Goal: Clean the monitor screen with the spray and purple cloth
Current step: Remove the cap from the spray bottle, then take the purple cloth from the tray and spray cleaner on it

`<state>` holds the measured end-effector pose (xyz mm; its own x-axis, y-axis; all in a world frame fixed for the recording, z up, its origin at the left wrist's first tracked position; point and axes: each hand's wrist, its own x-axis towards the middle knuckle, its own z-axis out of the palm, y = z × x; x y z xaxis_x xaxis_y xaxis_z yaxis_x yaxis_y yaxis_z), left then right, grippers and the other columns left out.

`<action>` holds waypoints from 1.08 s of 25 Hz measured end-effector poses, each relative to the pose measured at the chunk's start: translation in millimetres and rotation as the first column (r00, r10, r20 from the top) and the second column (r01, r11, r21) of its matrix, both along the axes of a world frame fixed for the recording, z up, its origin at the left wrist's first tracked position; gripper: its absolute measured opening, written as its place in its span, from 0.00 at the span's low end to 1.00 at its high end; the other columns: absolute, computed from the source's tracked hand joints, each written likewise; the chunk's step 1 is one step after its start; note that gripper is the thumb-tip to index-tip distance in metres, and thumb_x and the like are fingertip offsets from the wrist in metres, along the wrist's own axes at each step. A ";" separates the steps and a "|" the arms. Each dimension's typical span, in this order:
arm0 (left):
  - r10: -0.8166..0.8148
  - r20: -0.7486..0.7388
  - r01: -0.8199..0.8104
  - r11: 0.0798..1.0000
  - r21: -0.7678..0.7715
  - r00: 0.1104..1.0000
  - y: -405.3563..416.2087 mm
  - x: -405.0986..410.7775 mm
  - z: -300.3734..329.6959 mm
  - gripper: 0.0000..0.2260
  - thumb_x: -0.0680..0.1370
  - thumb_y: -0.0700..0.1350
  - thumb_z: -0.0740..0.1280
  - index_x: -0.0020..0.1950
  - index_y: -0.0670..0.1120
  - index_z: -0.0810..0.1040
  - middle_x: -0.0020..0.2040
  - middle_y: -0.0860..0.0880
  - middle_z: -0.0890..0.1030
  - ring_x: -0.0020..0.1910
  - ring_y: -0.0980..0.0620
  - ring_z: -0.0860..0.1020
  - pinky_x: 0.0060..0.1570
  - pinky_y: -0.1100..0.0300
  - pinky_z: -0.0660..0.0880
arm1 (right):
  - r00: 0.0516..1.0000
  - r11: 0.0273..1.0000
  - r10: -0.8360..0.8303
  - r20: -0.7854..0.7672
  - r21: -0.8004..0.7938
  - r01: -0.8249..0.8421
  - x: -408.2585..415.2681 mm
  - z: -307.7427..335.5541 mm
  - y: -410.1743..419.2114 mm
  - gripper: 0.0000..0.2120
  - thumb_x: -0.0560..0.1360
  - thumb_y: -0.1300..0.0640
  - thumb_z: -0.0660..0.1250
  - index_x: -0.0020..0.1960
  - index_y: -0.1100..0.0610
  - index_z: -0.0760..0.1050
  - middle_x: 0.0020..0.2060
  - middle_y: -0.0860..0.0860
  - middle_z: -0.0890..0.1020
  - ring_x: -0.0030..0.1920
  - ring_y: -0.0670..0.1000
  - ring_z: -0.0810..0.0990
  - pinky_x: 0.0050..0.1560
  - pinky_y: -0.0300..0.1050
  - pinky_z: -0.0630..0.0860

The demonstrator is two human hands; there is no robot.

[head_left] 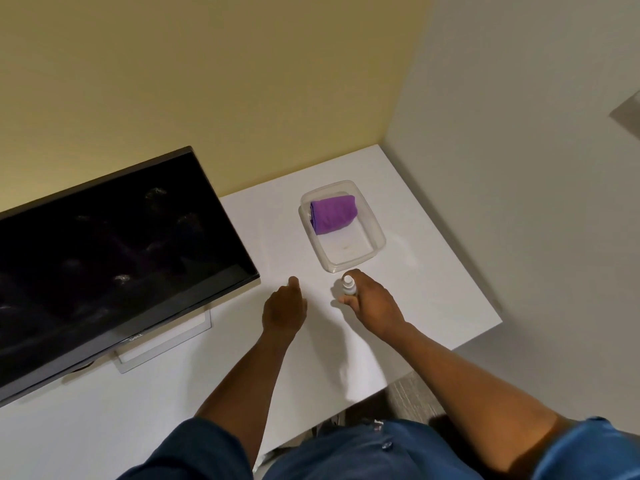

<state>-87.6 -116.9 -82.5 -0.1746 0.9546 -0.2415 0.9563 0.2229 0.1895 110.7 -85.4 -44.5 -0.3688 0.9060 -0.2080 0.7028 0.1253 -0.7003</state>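
A black monitor [104, 258] with smudges on its dark screen stands at the left of the white desk [433, 271]. The folded purple cloth [333, 213] lies in the far end of a clear plastic tray [379, 237]. My right hand [372, 301] grips a small white spray bottle [348, 285] upright, just in front of the tray's near edge. My left hand [284, 308] hovers over the desk between the monitor and the bottle, fingers loosely curled, holding nothing.
The monitor's clear stand base [166, 341] rests on the desk under the screen. A yellow wall [207, 81] runs behind the desk and a grey wall [519, 150] to the right. The desk's right edge drops to carpeted floor [412, 396].
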 end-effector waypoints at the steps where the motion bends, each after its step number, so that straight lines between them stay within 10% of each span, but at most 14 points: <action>1: -0.006 -0.004 0.006 1.000 -0.009 1.000 2.0 0.8 -3.7 0.19 0.79 0.50 0.63 0.66 0.42 0.67 0.51 0.43 0.83 0.48 0.45 0.83 0.46 0.56 0.79 | 1.000 1.000 0.002 -0.007 0.010 -0.002 1.5 0.0 3.4 0.11 0.73 0.44 0.67 0.50 0.41 0.66 0.40 0.37 0.76 0.42 0.46 0.75 0.39 0.40 0.67; 27: 0.048 0.138 -0.044 0.999 -0.029 0.989 8.4 -2.0 4.4 0.20 0.77 0.51 0.68 0.64 0.44 0.69 0.52 0.43 0.83 0.51 0.44 0.82 0.48 0.54 0.80 | 0.990 0.990 -0.126 -0.057 0.053 0.129 21.7 0.0 17.7 0.12 0.77 0.42 0.66 0.50 0.48 0.68 0.42 0.47 0.80 0.42 0.52 0.78 0.40 0.49 0.75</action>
<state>-89.6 -108.6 -78.1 -0.1812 0.9394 -0.2910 0.9099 0.2724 0.3128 132.4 -67.7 -44.6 -0.2591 0.9558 -0.1386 0.6772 0.0775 -0.7318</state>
